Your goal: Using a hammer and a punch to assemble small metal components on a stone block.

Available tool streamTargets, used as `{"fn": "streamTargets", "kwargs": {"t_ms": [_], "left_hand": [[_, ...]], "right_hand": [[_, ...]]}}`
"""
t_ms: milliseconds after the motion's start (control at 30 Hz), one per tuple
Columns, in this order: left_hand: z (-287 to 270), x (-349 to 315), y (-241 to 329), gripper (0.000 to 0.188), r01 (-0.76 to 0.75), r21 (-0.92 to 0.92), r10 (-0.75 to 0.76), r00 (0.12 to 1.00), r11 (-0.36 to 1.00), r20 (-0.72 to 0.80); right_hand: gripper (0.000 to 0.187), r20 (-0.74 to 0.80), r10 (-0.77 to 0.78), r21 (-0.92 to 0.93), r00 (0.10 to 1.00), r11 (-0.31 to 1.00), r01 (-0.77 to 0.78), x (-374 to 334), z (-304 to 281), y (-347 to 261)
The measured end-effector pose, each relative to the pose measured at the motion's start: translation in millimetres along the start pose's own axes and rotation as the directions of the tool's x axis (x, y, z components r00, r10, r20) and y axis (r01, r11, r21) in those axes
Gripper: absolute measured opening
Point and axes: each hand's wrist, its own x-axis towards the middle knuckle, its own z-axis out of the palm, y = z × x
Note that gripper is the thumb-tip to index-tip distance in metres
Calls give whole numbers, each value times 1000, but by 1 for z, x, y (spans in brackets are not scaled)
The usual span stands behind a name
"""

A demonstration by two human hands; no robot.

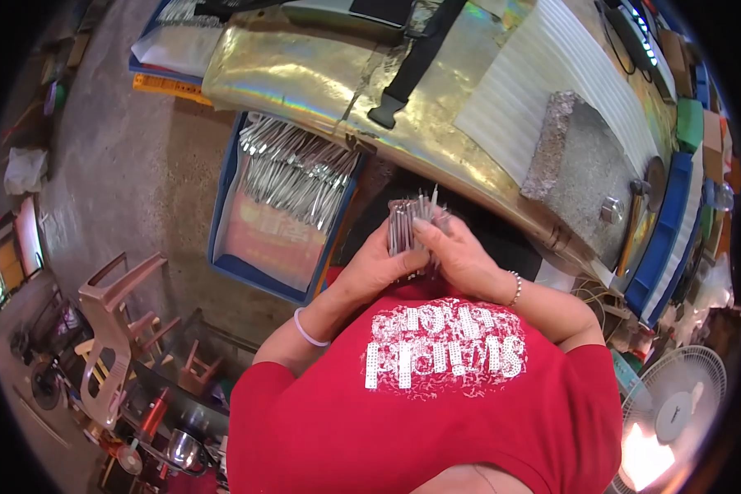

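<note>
A bundle of thin silvery metal rods (405,226) stands roughly upright between my two hands, close in front of my red shirt. My left hand (379,265) wraps round its left side, thumb across the front. Around the right side curl the fingers of my right hand (461,253), with the thumb pressed near the rods' upper part. One pale, pointed rod tip (435,194) sticks up above the others. The lower ends are hidden by my hands. To the left, many similar rods (296,169) lie in a blue tray (259,284) lined with pinkish sheet.
A table (305,74) with a shiny gold cover spans the front, bearing a black buckled strap (416,74), white foam sheet (543,49), a stone-like block (576,165) and a hammer (634,222). A fan (675,412) stands at lower right, a plastic chair (111,337) at left.
</note>
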Motion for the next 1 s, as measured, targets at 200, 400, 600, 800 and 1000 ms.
{"fn": "streamTargets", "kwargs": {"t_ms": [200,400,600,800,1000], "left_hand": [[-18,-9,-60,71,-164,238,194,975,957,-111],[-24,-15,-51,47,-128,245,161,980,961,-118],[-33,-26,-48,19,-231,-52,213,949,972,-234],[-39,-20,-32,23,-516,444,680,589,732,-437],[-64,-29,-28,28,-502,249,537,585,828,-607]], "right_hand": [[62,125,27,-279,992,960,9,-4,2,30],[71,225,89,-284,970,958,-22,-2,-2,36],[72,-8,147,194,989,971,-143,23,25,38],[50,154,318,568,935,747,-347,68,62,62],[40,33,358,406,933,848,-340,94,69,84]]}}
